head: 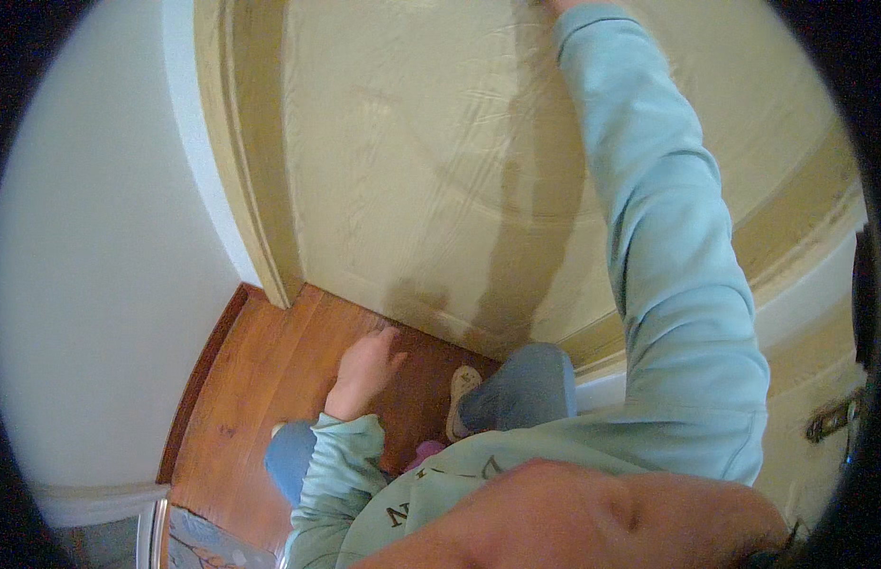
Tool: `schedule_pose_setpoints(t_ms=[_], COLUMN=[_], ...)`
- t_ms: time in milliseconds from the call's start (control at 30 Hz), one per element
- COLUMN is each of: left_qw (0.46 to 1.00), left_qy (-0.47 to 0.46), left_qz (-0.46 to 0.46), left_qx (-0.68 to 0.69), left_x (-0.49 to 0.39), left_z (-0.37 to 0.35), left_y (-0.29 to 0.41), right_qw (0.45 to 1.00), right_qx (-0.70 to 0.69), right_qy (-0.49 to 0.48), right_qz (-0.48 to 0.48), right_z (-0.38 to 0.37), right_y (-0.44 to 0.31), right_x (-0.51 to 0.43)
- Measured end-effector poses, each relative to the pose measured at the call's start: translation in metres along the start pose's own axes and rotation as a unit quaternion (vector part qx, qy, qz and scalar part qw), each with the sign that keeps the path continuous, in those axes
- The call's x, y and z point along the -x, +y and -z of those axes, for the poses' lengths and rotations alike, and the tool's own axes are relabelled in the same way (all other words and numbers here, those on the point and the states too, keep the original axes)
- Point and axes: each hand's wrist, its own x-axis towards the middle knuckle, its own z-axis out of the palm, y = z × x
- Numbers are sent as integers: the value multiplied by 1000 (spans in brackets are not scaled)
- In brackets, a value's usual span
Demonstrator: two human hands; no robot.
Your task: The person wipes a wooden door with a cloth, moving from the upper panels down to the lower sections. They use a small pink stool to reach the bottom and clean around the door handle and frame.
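Observation:
A yellowish door [412,178] with a faint curved panel line stands closed in front of me. My right arm, in a pale green sleeve, reaches up along it. Of my right hand [554,4] only a small part shows at the top edge, and its fingers are cut off or blurred; what it touches cannot be told. My left hand [365,370] hangs low over the brown wood floor [269,384], near the door's foot, with thumb and fingers apart and nothing in it. Shadows fall across the door.
A yellowish door frame [244,156] and a pale wall [106,249] with a brown skirting board [202,377] are at left. A patterned mat [212,540] lies at lower left. A pinkish-purple object [424,454] is by my shoe [460,402]. Another door with a handle [832,421] is at right.

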Motion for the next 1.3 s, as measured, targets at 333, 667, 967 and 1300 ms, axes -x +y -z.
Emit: schedule_pose_setpoints(t_ms=[333,667,967,1300], left_qw=[996,994,993,996], left_qy=[25,14,22,50], left_qz=[65,86,103,37], left_qx=[-52,-70,-55,-58], left_x=[6,0,3,6], left_z=[-6,-16,-14,-18], left_y=[-7,-13,-11,-13], right_qw=[941,921,979,989], right_qx=[-184,-162,-30,-2], right_qy=[-247,-272,-169,-142], right_qz=[137,228,108,46], right_z=[16,81,128,76], right_y=[-123,-16,150,53], right_x=[147,206,169,117])
